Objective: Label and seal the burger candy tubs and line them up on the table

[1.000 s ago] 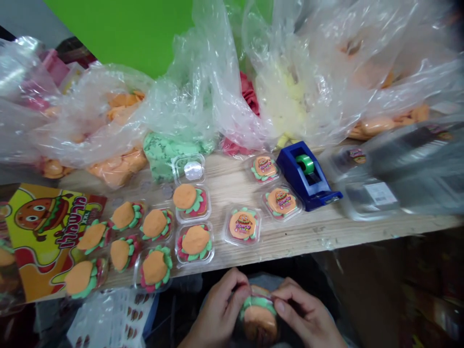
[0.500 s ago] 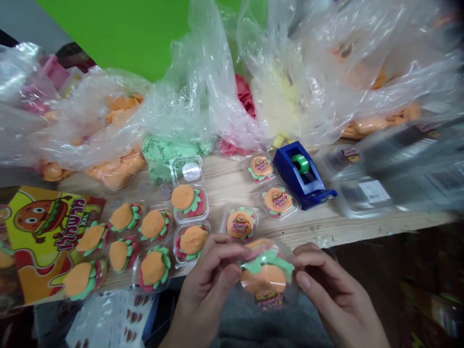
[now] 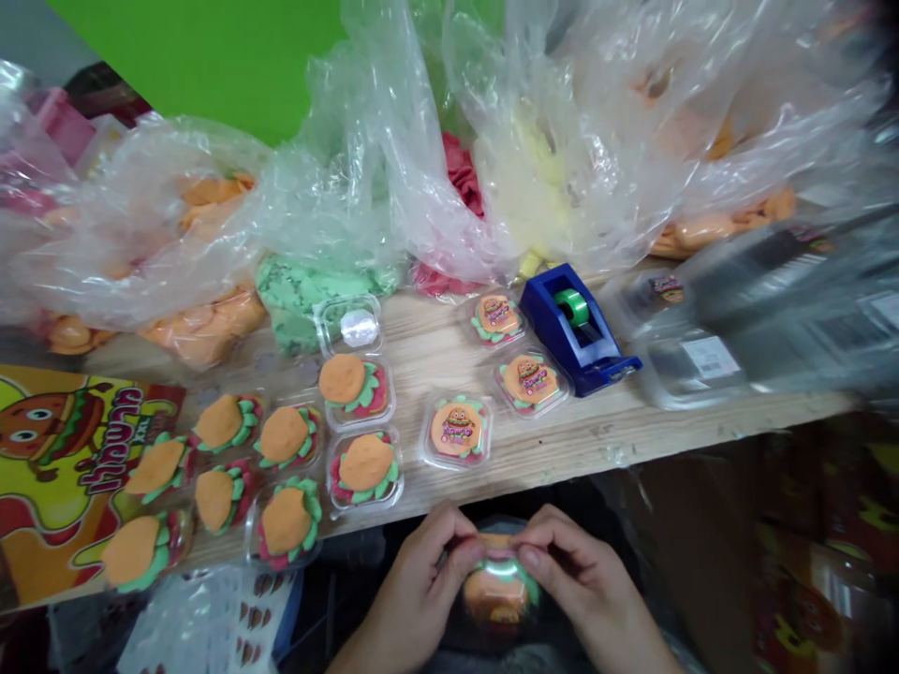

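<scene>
Below the table edge, my left hand (image 3: 420, 592) and my right hand (image 3: 582, 585) pinch together on a small clear container holding a burger-shaped candy (image 3: 496, 588), orange bun with a green frill. Thumbs and forefingers of both hands meet at its top edge. On the wooden table (image 3: 596, 431) above sit three sealed burger containers with stickers (image 3: 457, 429), and to the left several unstickered ones (image 3: 362, 462). An empty clear container (image 3: 349, 325) lies behind them.
A blue tape dispenser (image 3: 576, 328) stands right of the sealed packs. Clear plastic bags of orange (image 3: 203, 318), green (image 3: 309, 285), red and yellow pieces crowd the back. A yellow burger-printed box (image 3: 49, 468) lies at left, a sticker sheet (image 3: 245, 613) below it, clear trays (image 3: 702, 360) at right.
Half a second ago both hands held the container up near the table edge with its sticker facing me. They have since dropped back towards my lap and closed in on its top.
</scene>
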Action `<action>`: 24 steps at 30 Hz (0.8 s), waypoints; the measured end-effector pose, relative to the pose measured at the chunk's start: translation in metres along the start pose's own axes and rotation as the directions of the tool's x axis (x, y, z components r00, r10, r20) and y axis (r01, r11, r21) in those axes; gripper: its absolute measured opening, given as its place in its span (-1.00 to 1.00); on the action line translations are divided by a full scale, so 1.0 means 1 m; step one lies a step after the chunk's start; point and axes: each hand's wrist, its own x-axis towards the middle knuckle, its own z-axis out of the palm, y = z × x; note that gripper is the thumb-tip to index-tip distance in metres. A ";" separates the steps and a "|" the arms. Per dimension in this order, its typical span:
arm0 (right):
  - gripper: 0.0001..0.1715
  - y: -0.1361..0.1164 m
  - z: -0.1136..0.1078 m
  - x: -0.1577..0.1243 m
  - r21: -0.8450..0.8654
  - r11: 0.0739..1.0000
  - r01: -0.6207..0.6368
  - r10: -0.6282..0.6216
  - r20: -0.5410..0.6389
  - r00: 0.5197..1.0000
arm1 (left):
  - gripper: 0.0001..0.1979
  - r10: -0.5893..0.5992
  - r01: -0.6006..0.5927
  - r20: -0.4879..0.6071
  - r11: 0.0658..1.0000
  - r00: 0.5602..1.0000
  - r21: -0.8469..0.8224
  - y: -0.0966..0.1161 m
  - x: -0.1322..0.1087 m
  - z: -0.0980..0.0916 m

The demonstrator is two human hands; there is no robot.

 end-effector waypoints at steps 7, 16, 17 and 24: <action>-0.75 -0.034 -0.015 0.016 -0.026 0.987 0.159 -0.162 -0.150 0.975 | -0.33 -0.018 0.029 0.056 0.977 0.998 -0.212 0.028 0.003 -0.004; -0.67 -0.060 -0.108 0.087 -0.714 0.699 0.032 -0.496 -0.452 0.741 | -0.36 0.109 0.017 0.091 0.545 0.990 -0.838 0.069 0.012 -0.012; -0.67 -0.058 -0.111 0.092 -0.704 0.710 0.026 -0.473 -0.450 0.758 | -0.37 0.112 0.023 0.094 0.516 0.989 -0.856 0.070 0.013 -0.012; -0.65 -0.060 -0.105 0.101 -0.581 0.814 0.017 -0.383 -0.514 0.768 | -0.44 -0.013 0.050 0.054 0.630 0.998 -0.775 0.075 0.009 -0.009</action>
